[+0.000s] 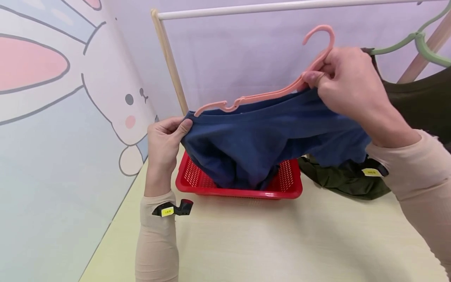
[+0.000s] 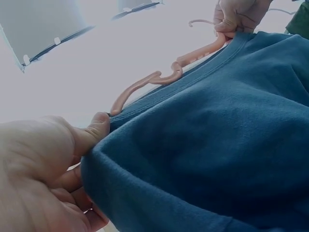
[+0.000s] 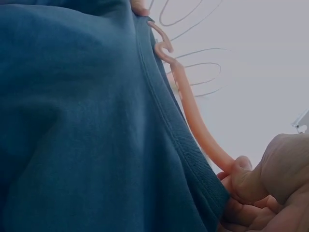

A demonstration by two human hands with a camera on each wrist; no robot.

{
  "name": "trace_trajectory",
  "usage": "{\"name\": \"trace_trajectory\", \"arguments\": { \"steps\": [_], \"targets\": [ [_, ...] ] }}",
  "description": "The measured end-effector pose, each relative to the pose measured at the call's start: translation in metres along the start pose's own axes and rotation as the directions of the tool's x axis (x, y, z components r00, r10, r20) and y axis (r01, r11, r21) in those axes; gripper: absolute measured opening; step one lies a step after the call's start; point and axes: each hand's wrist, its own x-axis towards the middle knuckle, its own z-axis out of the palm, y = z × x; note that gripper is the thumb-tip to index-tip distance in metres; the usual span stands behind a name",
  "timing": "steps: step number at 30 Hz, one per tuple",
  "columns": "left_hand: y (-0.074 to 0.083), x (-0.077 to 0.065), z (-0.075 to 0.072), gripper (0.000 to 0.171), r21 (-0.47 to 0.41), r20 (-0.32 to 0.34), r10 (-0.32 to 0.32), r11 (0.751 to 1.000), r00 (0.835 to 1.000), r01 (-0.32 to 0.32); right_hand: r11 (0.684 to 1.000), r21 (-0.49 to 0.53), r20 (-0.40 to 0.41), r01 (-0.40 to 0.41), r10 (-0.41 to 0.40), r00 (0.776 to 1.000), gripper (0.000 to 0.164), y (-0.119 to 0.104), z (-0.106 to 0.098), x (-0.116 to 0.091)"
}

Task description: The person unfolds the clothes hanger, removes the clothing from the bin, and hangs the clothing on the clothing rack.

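Observation:
A blue shirt [image 1: 246, 137] hangs stretched between the two hands, its neckline running along a pink clothes hanger [image 1: 271, 95]. My left hand [image 1: 163, 150] pinches the neckline's left end between thumb and fingers, close to the hanger's arm tip, as the left wrist view shows. Higher up, my right hand [image 1: 352, 86] grips the hanger just below its hook, thumb on the plastic. In the right wrist view the collar [image 3: 181, 150] reaches right to those fingertips. One hanger arm lies along the neck opening; the other is hidden behind the right hand.
Below the shirt stands a red plastic basket [image 1: 246, 192] on the pale table [image 1: 253, 239]. A white rail [image 1: 246, 10] on wooden posts crosses behind. At right, a dark garment [image 1: 423, 102] hangs on a green hanger [image 1: 431, 55]; dark green cloth [image 1: 345, 184] lies beside the basket.

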Motion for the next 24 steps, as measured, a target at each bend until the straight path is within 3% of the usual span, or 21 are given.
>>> {"name": "trace_trajectory", "arguments": {
  "steps": [7,16,24],
  "targets": [
    [-0.002,0.001,0.0,0.012,0.022,0.005,-0.001,1.0,1.0,0.001,1.0,0.0,0.005,0.002,-0.002,1.0,0.031,0.001,0.002,-0.002],
    [-0.005,-0.001,0.006,0.019,0.23,0.043,0.069,0.97,0.997,-0.077,0.997,-0.035,-0.013,0.066,-0.066,0.998,0.028,-0.007,0.019,-0.002],
    [-0.002,-0.005,0.018,0.017,0.279,0.123,0.1,0.951,0.987,-0.131,0.995,0.001,0.023,0.1,-0.1,0.995,0.024,-0.013,0.034,-0.004]
  ]
}}
